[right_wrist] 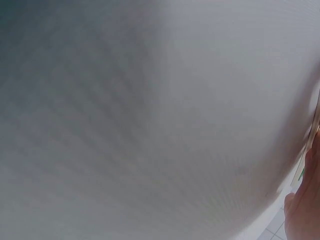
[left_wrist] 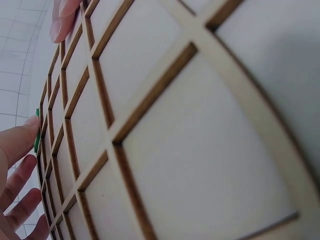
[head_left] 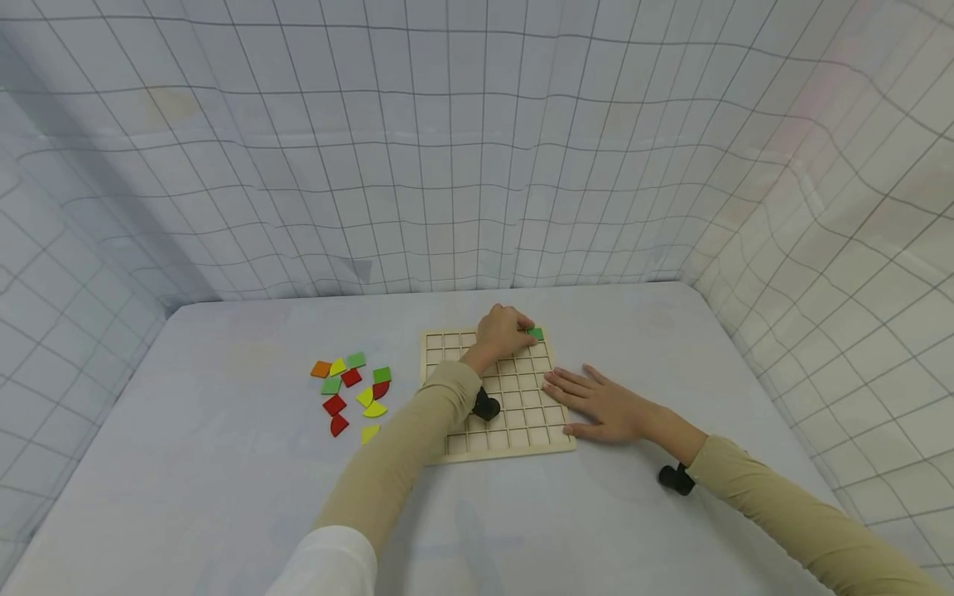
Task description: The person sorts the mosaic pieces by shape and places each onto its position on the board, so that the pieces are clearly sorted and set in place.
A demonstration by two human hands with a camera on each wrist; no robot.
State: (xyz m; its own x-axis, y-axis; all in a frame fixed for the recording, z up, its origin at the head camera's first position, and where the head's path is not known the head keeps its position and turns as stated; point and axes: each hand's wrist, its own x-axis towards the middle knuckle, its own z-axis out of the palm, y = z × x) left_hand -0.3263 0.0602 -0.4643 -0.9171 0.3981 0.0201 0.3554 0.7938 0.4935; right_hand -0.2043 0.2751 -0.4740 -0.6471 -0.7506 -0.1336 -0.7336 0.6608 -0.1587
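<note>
The left hand (head_left: 503, 331) reaches across a wooden grid board (head_left: 488, 455) to its far right corner. There its thumb (left_wrist: 20, 142) presses on a green square tile (head_left: 536, 334), while the other fingers are loosely bent and spread apart. Flat on the table at the board's right side lies the right hand (head_left: 607, 406), its fingers straight and fingertips touching the board's edge. In the left wrist view, fingertips of the right hand (left_wrist: 62, 25) show at the top. The right wrist view catches mostly table surface, with part of the right hand (right_wrist: 305, 205) at the edge.
Left of the board, several loose tiles lie scattered: red squares (head_left: 334, 406), green squares (head_left: 356, 360), yellow quarter-circles (head_left: 375, 410), red quarter-circles (head_left: 339, 425) and an orange square (head_left: 321, 369). The white table (head_left: 186, 463) is bordered by grid-patterned curtains (head_left: 447, 165) at the back and sides.
</note>
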